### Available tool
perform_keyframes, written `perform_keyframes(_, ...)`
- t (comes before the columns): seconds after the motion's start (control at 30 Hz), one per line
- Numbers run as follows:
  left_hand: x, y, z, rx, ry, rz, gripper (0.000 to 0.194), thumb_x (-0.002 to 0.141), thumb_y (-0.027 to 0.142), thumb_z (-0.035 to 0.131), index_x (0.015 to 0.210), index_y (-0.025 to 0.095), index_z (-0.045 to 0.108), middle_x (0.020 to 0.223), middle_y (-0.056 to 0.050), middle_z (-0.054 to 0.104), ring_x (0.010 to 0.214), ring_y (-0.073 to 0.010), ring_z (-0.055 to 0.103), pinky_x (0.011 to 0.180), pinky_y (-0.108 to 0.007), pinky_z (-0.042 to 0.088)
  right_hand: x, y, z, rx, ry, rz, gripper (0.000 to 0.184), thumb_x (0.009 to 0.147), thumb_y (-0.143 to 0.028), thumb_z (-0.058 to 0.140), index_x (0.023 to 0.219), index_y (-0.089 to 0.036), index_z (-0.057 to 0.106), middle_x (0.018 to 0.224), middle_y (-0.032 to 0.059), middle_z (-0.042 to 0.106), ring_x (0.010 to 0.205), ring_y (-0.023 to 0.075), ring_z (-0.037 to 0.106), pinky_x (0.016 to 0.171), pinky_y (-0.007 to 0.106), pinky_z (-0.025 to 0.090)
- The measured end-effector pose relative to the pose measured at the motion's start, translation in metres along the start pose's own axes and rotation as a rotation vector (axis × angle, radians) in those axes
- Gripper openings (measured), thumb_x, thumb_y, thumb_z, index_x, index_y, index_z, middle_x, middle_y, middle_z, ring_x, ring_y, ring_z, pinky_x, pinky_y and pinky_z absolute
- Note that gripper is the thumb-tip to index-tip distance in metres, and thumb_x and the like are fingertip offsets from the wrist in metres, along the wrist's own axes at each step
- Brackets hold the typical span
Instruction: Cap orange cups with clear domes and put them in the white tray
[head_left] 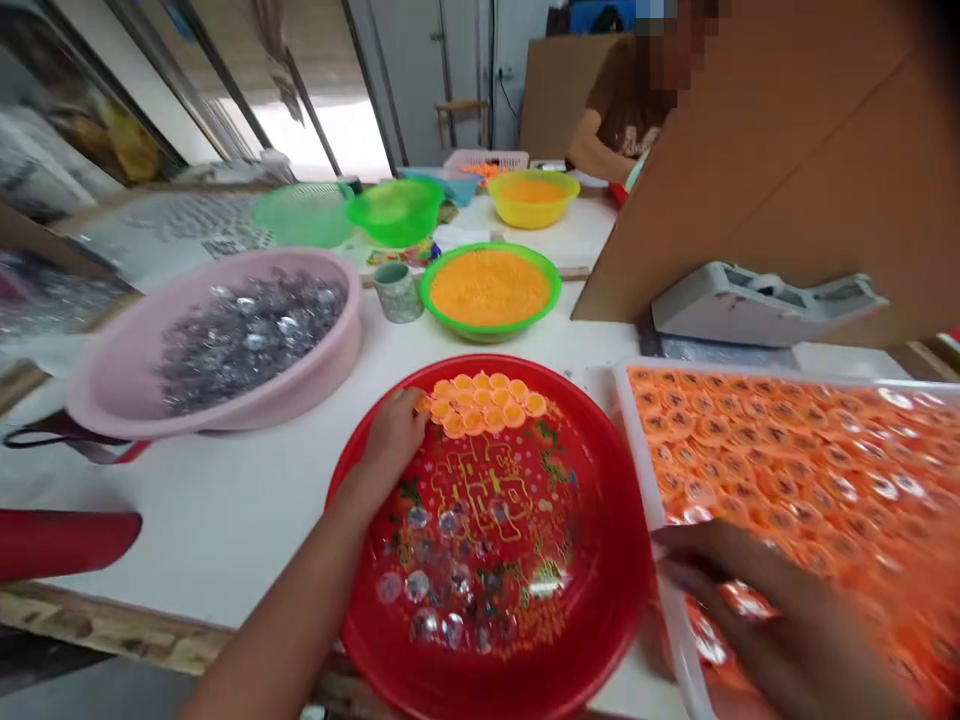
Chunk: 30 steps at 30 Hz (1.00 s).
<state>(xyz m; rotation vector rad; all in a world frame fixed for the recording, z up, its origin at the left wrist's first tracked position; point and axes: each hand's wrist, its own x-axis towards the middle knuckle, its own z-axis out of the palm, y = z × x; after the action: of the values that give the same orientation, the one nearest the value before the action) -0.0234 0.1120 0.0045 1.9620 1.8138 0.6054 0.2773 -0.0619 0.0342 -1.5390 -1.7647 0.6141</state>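
A round red tray (615,600) with gold patterning lies in front of me. Small orange cups (480,405) stand packed in rows at its far side, and small clear, shiny domed pieces (450,600) are scattered over its near half. My left hand (397,430) is at the left end of the rows, its fingers closed at an orange cup there and partly hiding it. My right hand (750,580), blurred, hovers with fingers stretched out over the near left rim of a white tray (675,640). Inside that tray are many orange cups with clear shiny tops (750,440). Nothing shows in the right fingers.
A pink basin (345,330) of clear pieces stands left, beside a patterned cup (399,293). Behind the red tray is a green bowl (491,330) of orange bits. A tape dispenser (757,310) stands by cardboard (750,180). Another person (622,110) sits across the table.
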Motion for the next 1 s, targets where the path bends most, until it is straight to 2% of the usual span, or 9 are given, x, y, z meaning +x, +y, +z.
perform_keyframes(0.13,-0.015,-0.008,-0.011,0.03,-0.061,-0.046,0.008,0.077,0.021,0.06,0.085,0.019,0.062,0.096,-0.007,0.068,0.092,-0.0264,0.062,0.085,-0.038,0.048,-0.026,-0.021,0.044,-0.05,-0.33,0.098,0.032,0.094,-0.01,0.039,0.096,-0.025,0.067,0.09,0.0035,0.067,0.077,0.0154,0.068,0.066,0.023,0.056)
perform_keyframes(0.2,-0.032,-0.011,-0.016,0.014,-0.057,-0.082,0.013,0.077,0.026,0.063,0.089,0.021,0.062,0.098,-0.005,0.069,0.09,-0.0258,0.063,0.082,-0.037,0.049,-0.027,-0.018,0.066,-0.116,-0.332,0.134,0.035,0.09,-0.005,0.037,0.096,-0.022,0.066,0.087,0.0046,0.065,0.074,0.0159,0.068,0.064,0.024,0.055)
perform_keyframes(0.3,-0.065,-0.006,-0.02,-0.197,-0.118,-0.171,0.022,0.076,0.033,0.067,0.094,0.023,0.064,0.099,-0.002,0.071,0.087,-0.0232,0.066,0.076,-0.033,0.053,-0.02,-0.007,0.084,-0.261,-0.203,0.196,0.038,0.088,-0.002,0.035,0.108,-0.017,0.064,0.093,0.0089,0.065,0.076,0.0187,0.067,0.066,0.028,0.055)
perform_keyframes(0.37,-0.086,0.004,-0.018,-0.419,-0.234,-0.229,0.024,0.075,0.034,0.069,0.095,0.022,0.065,0.096,-0.002,0.072,0.084,-0.0218,0.068,0.071,-0.03,0.054,-0.013,-0.001,0.089,-0.332,-0.135,0.228,0.037,0.089,-0.002,0.037,0.116,-0.013,0.06,0.101,0.0131,0.064,0.083,0.0214,0.066,0.072,0.031,0.055)
perform_keyframes(0.47,-0.109,0.021,-0.01,-0.617,-0.365,-0.237,0.021,0.076,0.029,0.069,0.095,0.022,0.066,0.091,-0.001,0.072,0.082,-0.0196,0.068,0.072,-0.028,0.054,-0.004,0.001,0.092,-0.424,-0.176,0.222,0.032,0.088,-0.003,0.046,0.115,-0.011,0.062,0.104,0.0145,0.063,0.092,0.0258,0.063,0.079,0.036,0.053)
perform_keyframes(0.67,-0.123,0.036,0.009,-0.76,-0.419,-0.17,0.024,0.078,0.019,0.065,0.102,0.023,0.066,0.105,-0.002,0.071,0.101,-0.0195,0.065,0.087,-0.03,0.052,-0.004,-0.009,0.097,-0.555,-0.205,0.165,0.035,0.082,0.003,0.045,0.104,-0.013,0.067,0.093,0.0108,0.067,0.087,0.0279,0.058,0.077,0.04,0.051)
perform_keyframes(0.83,-0.121,0.039,0.013,-0.712,-0.386,-0.049,0.024,0.075,0.013,0.064,0.097,0.021,0.068,0.108,-0.005,0.069,0.108,-0.0221,0.061,0.095,-0.035,0.048,-0.012,-0.004,0.099,-0.57,-0.165,0.179,0.046,0.079,0.006,0.041,0.117,-0.007,0.063,0.099,0.0138,0.068,0.092,0.0287,0.059,0.081,0.041,0.051)
perform_keyframes(0.93,-0.124,0.042,0.013,-0.811,-0.47,-0.148,0.026,0.077,0.015,0.063,0.101,0.022,0.067,0.112,-0.004,0.066,0.106,-0.0221,0.062,0.089,-0.034,0.051,-0.014,-0.001,0.099,-0.472,-0.132,0.249,0.044,0.083,0.004,0.04,0.117,-0.01,0.063,0.096,0.0126,0.069,0.09,0.0267,0.061,0.081,0.04,0.052)
perform_keyframes(1.0,-0.127,0.044,0.013,-0.94,-0.547,-0.263,0.028,0.079,0.018,0.063,0.106,0.024,0.066,0.111,-0.003,0.065,0.094,-0.0198,0.066,0.078,-0.031,0.054,-0.014,0.001,0.1,-0.386,-0.099,0.272,0.037,0.088,-0.001,0.04,0.112,-0.013,0.066,0.093,0.0115,0.068,0.088,0.0257,0.062,0.079,0.039,0.052)
